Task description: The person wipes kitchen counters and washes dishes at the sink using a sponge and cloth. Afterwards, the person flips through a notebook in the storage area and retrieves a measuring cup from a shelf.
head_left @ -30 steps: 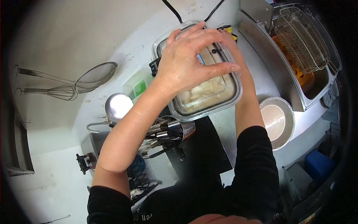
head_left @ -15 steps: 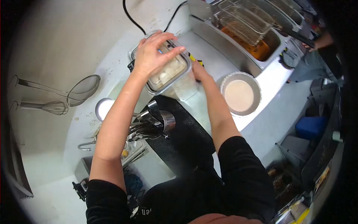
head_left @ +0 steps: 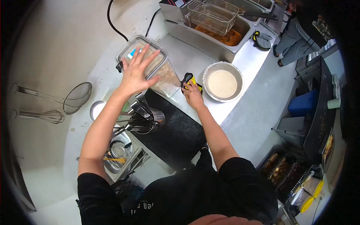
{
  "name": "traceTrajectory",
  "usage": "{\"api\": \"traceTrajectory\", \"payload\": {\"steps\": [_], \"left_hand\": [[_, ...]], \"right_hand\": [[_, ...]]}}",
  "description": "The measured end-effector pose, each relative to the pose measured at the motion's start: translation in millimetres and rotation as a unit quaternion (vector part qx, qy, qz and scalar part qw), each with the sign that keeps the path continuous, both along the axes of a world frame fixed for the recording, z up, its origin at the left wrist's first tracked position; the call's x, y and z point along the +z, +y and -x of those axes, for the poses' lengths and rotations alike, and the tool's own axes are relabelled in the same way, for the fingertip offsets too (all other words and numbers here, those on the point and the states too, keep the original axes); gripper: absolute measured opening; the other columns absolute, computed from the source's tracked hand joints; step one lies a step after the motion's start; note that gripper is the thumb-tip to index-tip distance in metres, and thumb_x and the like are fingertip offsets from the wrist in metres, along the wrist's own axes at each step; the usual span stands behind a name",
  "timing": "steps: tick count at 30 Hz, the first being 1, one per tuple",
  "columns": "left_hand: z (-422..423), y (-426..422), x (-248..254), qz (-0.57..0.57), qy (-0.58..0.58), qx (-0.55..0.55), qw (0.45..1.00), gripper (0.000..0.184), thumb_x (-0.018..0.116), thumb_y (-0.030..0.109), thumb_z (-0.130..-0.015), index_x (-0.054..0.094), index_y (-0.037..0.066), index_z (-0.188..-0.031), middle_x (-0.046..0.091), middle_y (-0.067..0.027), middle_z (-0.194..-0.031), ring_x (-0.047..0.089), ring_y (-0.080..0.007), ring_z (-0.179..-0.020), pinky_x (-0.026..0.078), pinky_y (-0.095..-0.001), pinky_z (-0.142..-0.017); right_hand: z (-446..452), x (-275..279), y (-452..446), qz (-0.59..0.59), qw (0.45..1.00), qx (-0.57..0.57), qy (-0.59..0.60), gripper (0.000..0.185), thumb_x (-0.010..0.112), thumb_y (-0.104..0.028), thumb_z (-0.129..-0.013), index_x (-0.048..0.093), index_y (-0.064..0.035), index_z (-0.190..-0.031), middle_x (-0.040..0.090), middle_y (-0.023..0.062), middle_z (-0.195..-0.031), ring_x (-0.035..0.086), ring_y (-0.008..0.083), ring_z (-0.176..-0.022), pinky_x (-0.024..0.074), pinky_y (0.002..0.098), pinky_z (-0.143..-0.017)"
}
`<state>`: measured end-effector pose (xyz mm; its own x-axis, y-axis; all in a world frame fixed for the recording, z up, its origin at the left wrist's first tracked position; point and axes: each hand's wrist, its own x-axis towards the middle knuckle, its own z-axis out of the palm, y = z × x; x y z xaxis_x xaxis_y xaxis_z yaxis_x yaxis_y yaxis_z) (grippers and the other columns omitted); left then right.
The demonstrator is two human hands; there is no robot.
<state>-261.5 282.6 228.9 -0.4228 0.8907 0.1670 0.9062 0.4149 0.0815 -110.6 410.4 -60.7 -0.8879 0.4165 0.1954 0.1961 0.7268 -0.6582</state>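
Note:
My left hand (head_left: 137,77) is open, its fingers spread over the lid (head_left: 152,67) of a clear rectangular container (head_left: 168,80). Pale contents show through the container's wall. Beside it, my right hand (head_left: 194,96) has its fingers closed on a black-and-yellow work glove (head_left: 187,78), low over the white counter. Just right of that hand stands a round metal bowl (head_left: 223,83) of pale, creamy liquid. A black perforated mat (head_left: 180,135) lies nearer me, with a metal utensil holder (head_left: 158,117) at its left side.
A fryer (head_left: 225,37) with a wire basket (head_left: 213,17) stands at the back, another glove (head_left: 262,40) near its right end. A strainer (head_left: 78,98) and whisk (head_left: 48,117) hang on the left wall. Another person (head_left: 300,35) stands at the far right.
The view has shifted, so things sit further left and up. My right hand has come back from beside the container with the glove. My left hand's fingers have spread wider over the lid.

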Motion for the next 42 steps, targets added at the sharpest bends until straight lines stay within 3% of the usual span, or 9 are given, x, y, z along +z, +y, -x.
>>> {"api": "traceTrajectory", "payload": {"steps": [3,12,16,20,24,28,37,39,42], "left_hand": [[1.4,11.0,0.8,-0.018,-0.005,-0.056,0.998,0.064,0.068,0.026,-0.073,0.050,0.038,-0.133,0.035,0.0033,-0.149,0.026,-0.0295,-0.141,0.010,-0.0722,-0.106],[18.7,54.6,-6.6,-0.046,-0.009,-0.082,0.996,0.056,0.064,0.018,-0.075,0.056,0.028,-0.130,0.043,0.0024,-0.144,0.029,-0.0272,-0.140,0.014,-0.0623,-0.110],[43.7,69.5,-6.9,-0.044,-0.011,-0.147,0.988,0.057,0.062,0.016,-0.076,0.055,0.026,-0.131,0.043,0.0018,-0.145,0.029,-0.0263,-0.140,0.014,-0.0615,-0.111],[77.2,89.7,-22.3,-0.081,0.020,-0.158,0.984,0.054,0.060,0.020,-0.078,0.055,0.027,-0.131,0.041,0.0049,-0.146,0.031,-0.0251,-0.140,0.013,-0.0640,-0.110],[105.4,113.5,-27.6,-0.069,0.068,-0.135,0.986,0.056,0.062,0.028,-0.082,0.049,0.028,-0.136,0.038,0.0051,-0.148,0.030,-0.0242,-0.140,0.012,-0.0644,-0.110],[127.3,132.6,-23.9,-0.035,0.111,-0.114,0.987,0.063,0.064,0.036,-0.082,0.043,0.029,-0.141,0.034,0.0057,-0.151,0.027,-0.0234,-0.141,0.012,-0.0651,-0.109],[155.1,153.4,-27.6,0.014,0.179,-0.084,0.980,0.087,0.071,0.044,-0.071,0.029,0.032,-0.146,0.023,0.0072,-0.155,0.025,-0.0274,-0.141,0.021,-0.0667,-0.106],[158.4,158.8,-30.8,0.007,0.202,-0.095,0.975,0.088,0.072,0.044,-0.071,0.028,0.032,-0.147,0.022,0.0072,-0.155,0.026,-0.0285,-0.141,0.022,-0.0661,-0.106],[157.7,155.7,-43.1,-0.033,0.260,-0.062,0.963,0.077,0.062,0.054,-0.078,0.026,0.039,-0.146,0.021,0.0069,-0.155,0.025,-0.0282,-0.141,0.020,-0.0773,-0.098]], "right_hand": [[-20.9,8.8,-5.5,-0.011,0.999,0.035,0.015,0.036,0.068,-0.023,-0.080,0.067,-0.0090,-0.113,0.052,0.0059,-0.135,0.036,0.0296,-0.134,0.0270,0.0466,-0.112],[-25.7,11.0,-4.0,-0.048,0.998,0.044,0.011,0.039,0.063,-0.026,-0.085,0.062,-0.0085,-0.120,0.048,0.0098,-0.138,0.034,0.0320,-0.134,0.0264,0.0462,-0.113],[-20.9,-14.8,-6.7,-0.063,0.995,0.030,0.069,0.044,0.066,-0.029,-0.082,0.061,-0.0092,-0.120,0.033,0.0180,-0.146,0.028,0.0406,-0.136,0.0248,0.0515,-0.112],[-26.9,7.5,-7.5,-0.071,0.997,-0.005,0.039,0.052,0.068,-0.033,-0.081,0.057,-0.0128,-0.128,0.022,0.0229,-0.150,0.019,0.0519,-0.135,0.0217,0.0593,-0.109],[-25.8,13.3,-8.8,-0.080,0.997,-0.018,0.003,0.058,0.064,-0.035,-0.083,0.049,-0.0132,-0.135,0.021,0.0305,-0.147,0.020,0.0519,-0.135,0.0207,0.0585,-0.110],[-25.0,8.8,-4.8,-0.074,0.997,0.001,0.010,0.057,0.060,-0.032,-0.087,0.045,-0.0087,-0.137,0.024,0.0298,-0.147,0.022,0.0445,-0.138,0.0213,0.0513,-0.113],[-24.3,15.4,-2.3,-0.015,0.999,0.010,0.040,0.055,0.062,-0.023,-0.086,0.046,-0.0022,-0.134,0.029,0.0263,-0.146,0.025,0.0415,-0.138,0.0223,0.0506,-0.113],[-16.2,-5.8,-3.1,-0.082,0.997,0.006,0.011,0.056,0.064,-0.019,-0.083,0.046,0.0015,-0.133,0.030,0.0256,-0.146,0.027,0.0423,-0.137,0.0234,0.0523,-0.112],[-11.2,-4.1,-7.4,-0.076,0.995,-0.033,0.052,0.059,0.062,-0.018,-0.084,0.041,0.0019,-0.135,0.032,0.0254,-0.145,0.027,0.0441,-0.136,0.0240,0.0537,-0.110]]}}
